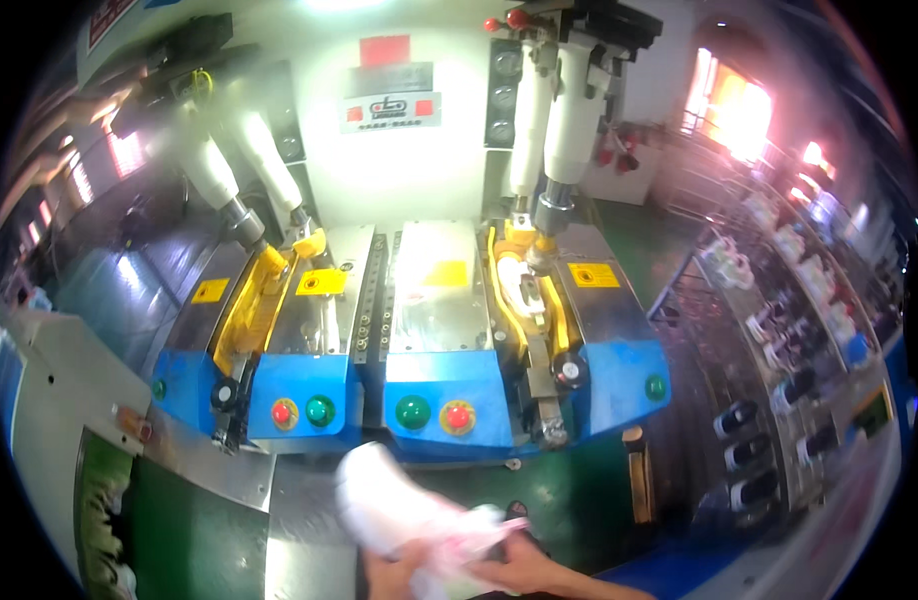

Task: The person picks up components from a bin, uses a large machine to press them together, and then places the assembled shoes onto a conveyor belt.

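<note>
A blurred white shoe (404, 510) sits low at the frame's bottom edge, gripped by both hands, left hand (394, 572) and right hand (529, 570), apparently to steady it just before the blue twin-station press machine (419, 390), whose right station holds another shoe (527, 290).

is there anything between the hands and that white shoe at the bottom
Nothing visible. Both hands, left hand and right hand, are already on the white shoe, which is motion-blurred, holding it in front of the blue press machine. How the fingers grip it cannot be made out.
</note>
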The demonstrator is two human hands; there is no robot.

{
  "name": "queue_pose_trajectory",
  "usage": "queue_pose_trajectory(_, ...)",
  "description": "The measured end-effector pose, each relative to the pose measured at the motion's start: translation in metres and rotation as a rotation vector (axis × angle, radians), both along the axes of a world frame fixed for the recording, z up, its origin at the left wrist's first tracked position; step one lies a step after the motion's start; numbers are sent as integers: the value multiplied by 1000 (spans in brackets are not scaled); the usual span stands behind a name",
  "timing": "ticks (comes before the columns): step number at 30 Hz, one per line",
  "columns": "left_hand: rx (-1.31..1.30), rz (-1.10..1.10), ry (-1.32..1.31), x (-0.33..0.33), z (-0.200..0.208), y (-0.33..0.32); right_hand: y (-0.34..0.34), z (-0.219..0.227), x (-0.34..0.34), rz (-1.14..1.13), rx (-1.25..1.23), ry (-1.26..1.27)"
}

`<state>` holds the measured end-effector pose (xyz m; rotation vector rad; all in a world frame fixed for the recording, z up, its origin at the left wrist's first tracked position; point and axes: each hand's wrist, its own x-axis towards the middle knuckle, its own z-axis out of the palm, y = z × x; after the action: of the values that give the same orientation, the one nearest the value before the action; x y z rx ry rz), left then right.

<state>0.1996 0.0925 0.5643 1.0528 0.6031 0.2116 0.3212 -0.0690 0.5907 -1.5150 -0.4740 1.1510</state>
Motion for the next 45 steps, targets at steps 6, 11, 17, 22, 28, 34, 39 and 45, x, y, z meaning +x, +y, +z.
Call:
queue_pose_trajectory(6,205,-145,-288,168,48,-49,-106,-28,109,-767,518,81)
queue_pose_trajectory(11,878,-241,61,379,-4,-10,-157,-27,123,-918,438,62)
queue_pose_trajectory(17,1216,42,201,547,-80,1,-182,-34,130,-997,414,94)
queue_pose_trajectory(22,980,-274,269,548,-19,54,-182,-37,148,-948,367,-69)
queue_pose_trajectory(28,611,-296,28,394,51,48,-146,-1,198,-779,302,120)
queue_pose_trajectory(34,164,-71,36,88,45,42,1,-12,393,-338,273,446)
queue_pose_trajectory(39,103,627,62,-21,23,-8,109,-42,483,-327,-275,-507)
queue_pose_trajectory(45,520,679,208,-83,-57,-38,130,-108,449,-536,-362,-1164)
